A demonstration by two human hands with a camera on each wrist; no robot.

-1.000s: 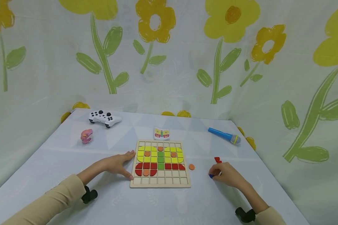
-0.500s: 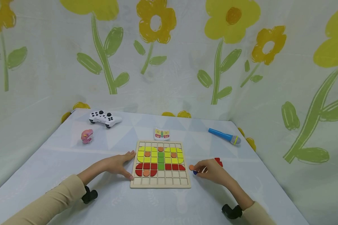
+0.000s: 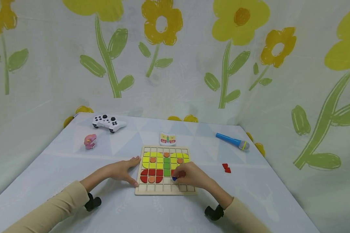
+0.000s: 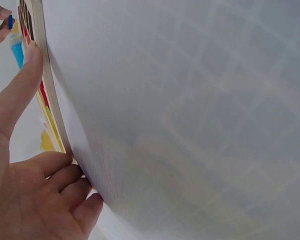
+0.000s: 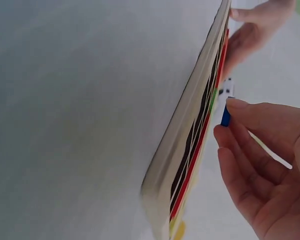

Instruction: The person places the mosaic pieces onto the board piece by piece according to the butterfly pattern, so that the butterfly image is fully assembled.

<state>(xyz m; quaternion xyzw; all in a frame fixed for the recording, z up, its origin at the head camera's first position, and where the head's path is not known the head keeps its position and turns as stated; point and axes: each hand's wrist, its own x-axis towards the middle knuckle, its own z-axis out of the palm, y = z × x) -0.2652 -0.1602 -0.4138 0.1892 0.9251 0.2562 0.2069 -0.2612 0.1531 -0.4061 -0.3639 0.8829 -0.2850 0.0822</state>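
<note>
A wooden grid board (image 3: 166, 192) lies on the table, with yellow, red, green and orange tiles set in its cells as a butterfly shape. Pinched between thumb and forefinger of my right hand (image 3: 192, 175) is a small blue tile (image 5: 226, 116). That hand is over the board's lower right part, hiding some cells there. My left hand (image 3: 121, 170) is spread at the board's left side, thumb and fingertips on its edge. The left wrist view shows the left thumb (image 4: 25, 80) along the board's side.
Behind the board lies a small card (image 3: 167, 139) with a butterfly pattern. Two loose red tiles (image 3: 227, 170) lie to the right, below a blue microphone (image 3: 231, 140). A white game controller (image 3: 108, 123) and a pink toy (image 3: 90, 141) are at the back left.
My right hand has carried the blue tile leftward from beside the red tiles to over the board. The loose orange disc right of the board is now hidden behind it. My left hand stays put.
</note>
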